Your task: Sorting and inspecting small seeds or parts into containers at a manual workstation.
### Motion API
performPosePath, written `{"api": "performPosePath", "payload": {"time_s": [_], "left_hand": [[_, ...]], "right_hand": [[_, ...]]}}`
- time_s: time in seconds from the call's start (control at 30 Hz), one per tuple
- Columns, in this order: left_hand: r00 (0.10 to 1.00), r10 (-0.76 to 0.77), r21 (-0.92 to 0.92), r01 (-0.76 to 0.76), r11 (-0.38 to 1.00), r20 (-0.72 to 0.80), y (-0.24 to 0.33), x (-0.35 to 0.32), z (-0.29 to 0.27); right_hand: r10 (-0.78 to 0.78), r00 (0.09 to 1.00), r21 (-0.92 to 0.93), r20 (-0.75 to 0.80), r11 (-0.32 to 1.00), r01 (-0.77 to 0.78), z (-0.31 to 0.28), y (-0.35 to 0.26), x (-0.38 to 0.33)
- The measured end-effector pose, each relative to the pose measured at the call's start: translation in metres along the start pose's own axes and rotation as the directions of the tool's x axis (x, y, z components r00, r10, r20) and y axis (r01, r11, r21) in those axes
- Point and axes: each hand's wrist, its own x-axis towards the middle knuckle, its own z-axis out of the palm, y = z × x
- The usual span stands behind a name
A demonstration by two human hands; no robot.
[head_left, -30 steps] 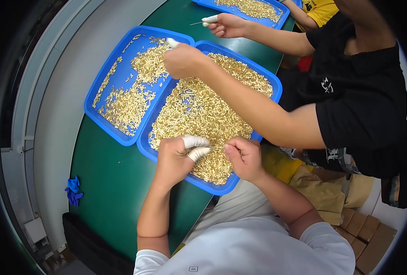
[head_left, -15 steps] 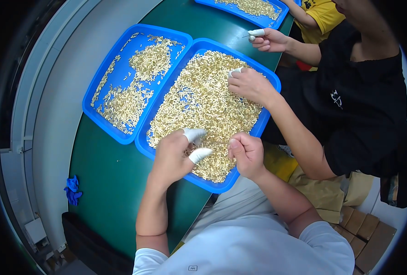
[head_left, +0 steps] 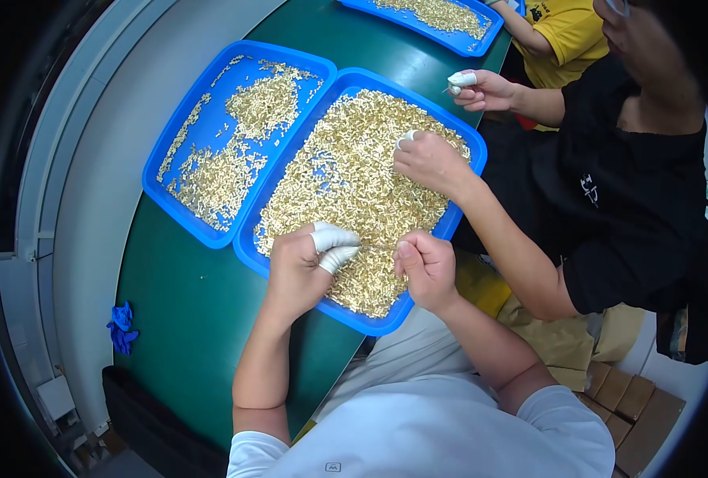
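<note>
Both hands work over a blue rectangular plastic tray (head_left: 252, 256) heaped with small golden metal pieces (head_left: 346, 183), which lies at the near edge of the green tabletop (head_left: 187, 319). The left hand (head_left: 302, 267), two fingers capped in white rubber cots, is curled with fingertips pressed onto the pieces. The right hand (head_left: 427, 267) is closed in a loose fist just beside it; whether it pinches anything cannot be told. A second blue tray (head_left: 163, 159) sits touching on the left, and another person's hand (head_left: 430, 163) rests in the same heap.
</note>
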Motion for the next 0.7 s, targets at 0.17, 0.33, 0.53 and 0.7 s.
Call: {"api": "performPosePath", "payload": {"time_s": [0.17, 0.33, 0.53, 0.7], "left_hand": [[0.988, -0.147, -0.300, 0.126, 0.946, -0.051, 0.0047, -0.0040, 0.0017], [1.000, -0.002, -0.201, -0.002, 0.979, -0.021, 0.0075, -0.0023, 0.0015], [1.000, 0.010, -0.110, -0.009, 0.994, 0.003, 0.0081, -0.0018, 0.0022], [0.999, -0.027, -0.039, 0.028, 0.999, 0.021, 0.0093, -0.0004, 0.0037]], "right_hand": [[-0.001, 0.999, -0.030, 0.047, 1.000, 0.002, -0.0002, -0.0024, 0.0001], [-0.011, 0.998, -0.056, 0.066, 0.998, 0.014, -0.0002, -0.0042, 0.0009], [-0.034, 0.997, -0.106, 0.072, 0.993, 0.041, 0.0000, -0.0062, 0.0028], [-0.051, 0.992, -0.153, 0.114, 0.986, 0.068, -0.0006, -0.0063, 0.0046]]}}
